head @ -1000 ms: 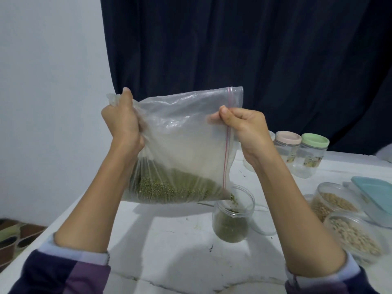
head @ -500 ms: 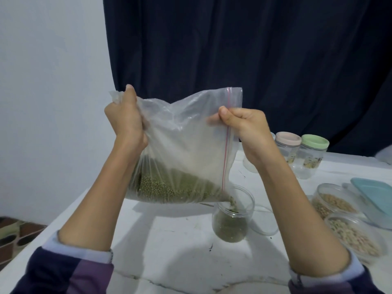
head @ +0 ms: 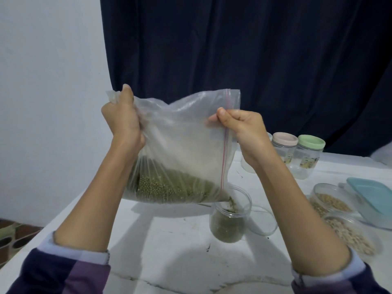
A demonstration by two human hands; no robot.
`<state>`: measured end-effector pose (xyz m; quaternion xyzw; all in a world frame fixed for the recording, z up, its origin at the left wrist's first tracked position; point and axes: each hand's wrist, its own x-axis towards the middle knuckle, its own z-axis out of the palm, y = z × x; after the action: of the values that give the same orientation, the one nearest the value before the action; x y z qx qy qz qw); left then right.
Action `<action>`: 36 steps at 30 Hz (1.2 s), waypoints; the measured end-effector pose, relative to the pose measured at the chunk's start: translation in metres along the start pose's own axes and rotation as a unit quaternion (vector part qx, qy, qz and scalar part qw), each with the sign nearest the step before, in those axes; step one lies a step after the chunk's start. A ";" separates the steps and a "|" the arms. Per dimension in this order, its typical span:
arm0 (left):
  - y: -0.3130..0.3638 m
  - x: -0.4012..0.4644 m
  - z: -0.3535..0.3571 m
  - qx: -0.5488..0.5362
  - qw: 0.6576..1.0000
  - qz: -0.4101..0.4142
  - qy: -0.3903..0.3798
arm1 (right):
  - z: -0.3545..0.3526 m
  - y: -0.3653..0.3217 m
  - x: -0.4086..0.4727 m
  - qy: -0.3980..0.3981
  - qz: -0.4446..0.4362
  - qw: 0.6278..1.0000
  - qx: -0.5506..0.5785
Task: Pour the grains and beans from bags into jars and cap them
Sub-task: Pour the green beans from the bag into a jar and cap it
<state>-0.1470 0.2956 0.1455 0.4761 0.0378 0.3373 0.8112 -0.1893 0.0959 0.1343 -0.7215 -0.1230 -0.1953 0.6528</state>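
Both hands held a clear bag [head: 186, 145] up over the white counter [head: 169, 240]. The left hand [head: 122, 122] squeezed the bag's bunched-up end. The right hand [head: 244, 126] pinched the bag near its red zip line. Green beans [head: 169, 187] lay in the low part of the bag. Some beans spilled from the bag's low corner into an open jar [head: 230, 219] standing on the counter. A clear lid [head: 263, 221] lay just beside that jar. Two open jars of pale grains [head: 337, 215] sat on the right. Two capped jars [head: 297, 153] stood farther back.
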 end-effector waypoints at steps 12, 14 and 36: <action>0.000 -0.002 0.002 -0.002 1.000 0.010 -0.002 | -0.002 -0.001 -0.001 0.002 0.028 0.999 0.017; 0.000 -0.002 0.001 -0.002 1.000 0.010 -0.002 | 0.000 -0.001 -0.002 0.019 0.027 0.999 0.020; 0.004 -0.004 0.001 0.001 1.000 0.015 -0.001 | 0.000 -0.002 -0.003 0.000 0.009 1.000 0.011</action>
<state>-0.1514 0.2939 0.1486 0.4781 0.0301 0.3485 0.8057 -0.1929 0.0967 0.1345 -0.7151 -0.1184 -0.1878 0.6629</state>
